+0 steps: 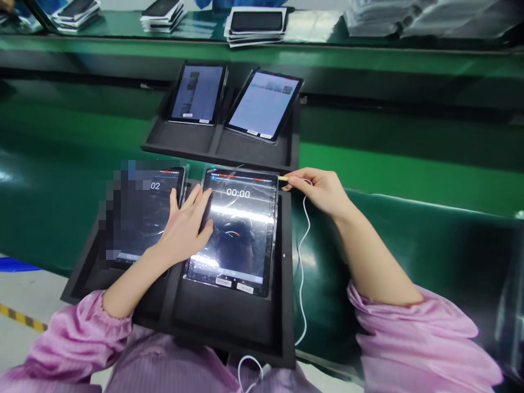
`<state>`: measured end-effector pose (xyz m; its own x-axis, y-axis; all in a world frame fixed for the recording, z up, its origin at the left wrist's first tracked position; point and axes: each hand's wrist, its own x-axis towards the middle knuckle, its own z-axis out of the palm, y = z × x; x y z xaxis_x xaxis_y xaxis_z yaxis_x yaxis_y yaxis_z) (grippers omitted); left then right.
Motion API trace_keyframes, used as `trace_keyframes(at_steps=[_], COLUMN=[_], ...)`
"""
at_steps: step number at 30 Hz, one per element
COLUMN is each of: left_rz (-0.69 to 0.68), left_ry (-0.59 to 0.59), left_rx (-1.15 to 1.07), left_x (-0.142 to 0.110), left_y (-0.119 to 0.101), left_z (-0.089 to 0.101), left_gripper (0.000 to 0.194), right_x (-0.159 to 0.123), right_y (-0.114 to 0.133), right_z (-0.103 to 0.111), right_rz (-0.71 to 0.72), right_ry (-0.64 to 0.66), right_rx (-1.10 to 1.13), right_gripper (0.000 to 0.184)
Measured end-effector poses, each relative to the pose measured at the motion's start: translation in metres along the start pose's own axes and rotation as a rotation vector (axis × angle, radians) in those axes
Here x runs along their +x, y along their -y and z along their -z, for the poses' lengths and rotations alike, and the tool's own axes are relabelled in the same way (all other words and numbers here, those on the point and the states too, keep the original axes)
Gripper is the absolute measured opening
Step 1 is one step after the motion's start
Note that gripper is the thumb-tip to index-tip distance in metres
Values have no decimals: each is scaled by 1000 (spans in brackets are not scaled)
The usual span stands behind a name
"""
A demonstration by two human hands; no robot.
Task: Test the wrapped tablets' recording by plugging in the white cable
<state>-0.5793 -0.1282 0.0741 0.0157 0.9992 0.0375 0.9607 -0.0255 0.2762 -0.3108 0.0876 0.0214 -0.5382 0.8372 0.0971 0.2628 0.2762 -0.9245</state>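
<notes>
The right hand (317, 188) pinches a slim yellow plug (283, 178) on a white cable (301, 262), beside a black rectangular tablet (249, 254) in a black divided tray (288, 311); the left hand (186, 226) spreads open over the tablet's left edge.

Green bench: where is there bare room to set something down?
Bare bench lies left of the far tray and to its right, beyond the right hand. Crowded: near tray, with tablets, left hand, cable alongside.
</notes>
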Motion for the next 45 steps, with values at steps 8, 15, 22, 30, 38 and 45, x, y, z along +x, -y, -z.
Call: trace_keyframes(at_steps=[8, 15, 22, 30, 38, 45], left_rz=[-26, -55, -145, -173, -98, -31], left_ry=[21, 122, 76, 10, -140, -100], left_rx=[14, 48, 42, 94, 120, 116], left_x=[4, -20, -49, -49, -59, -98], left_y=[-4, -9, -11, -12, -18, -44], left_z=[-1, 3, -3, -14, -9, -21], left_gripper=[68, 99, 102, 99, 95, 82], right_x=[2, -87, -243, -277, -249, -224], right_y=[9, 82, 132, 127, 154, 166], right_z=[-4, -21, -53, -56, -46, -78], right_rz=[133, 412, -47, 11, 195, 273], right_ry=[4, -41, 959, 570, 284, 325], right_rx=[-506, -495, -3, -119, -142, 81], right_gripper=[39, 37, 38, 31, 27, 37])
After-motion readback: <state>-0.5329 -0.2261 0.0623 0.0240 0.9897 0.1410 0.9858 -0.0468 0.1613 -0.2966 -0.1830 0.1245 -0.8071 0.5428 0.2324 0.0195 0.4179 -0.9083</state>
